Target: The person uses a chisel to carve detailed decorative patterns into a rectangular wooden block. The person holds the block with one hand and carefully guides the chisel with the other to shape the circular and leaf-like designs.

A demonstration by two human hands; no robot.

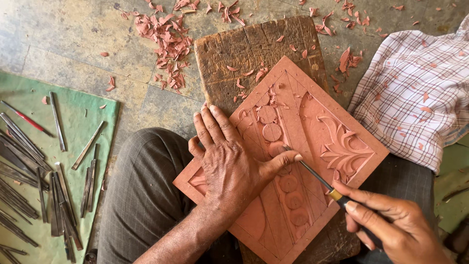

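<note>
A reddish-brown carved panel [317, 127] lies tilted on a worn wooden block [254, 49]. It bears a row of round discs down its middle and a leaf motif at the right. My left hand [229, 156] presses flat on the panel, thumb stretched against the blade of a thin chisel [312, 173]. My right hand [391, 225] grips the chisel's handle at the lower right. The chisel tip rests by a disc near the panel's middle.
Several metal carving tools [58, 186] lie on a green mat [29, 93] at the left. Reddish shavings [168, 41] litter the stone floor. A checked cloth [415, 93] lies at the right. My grey-trousered knee [141, 186] sits beside the block.
</note>
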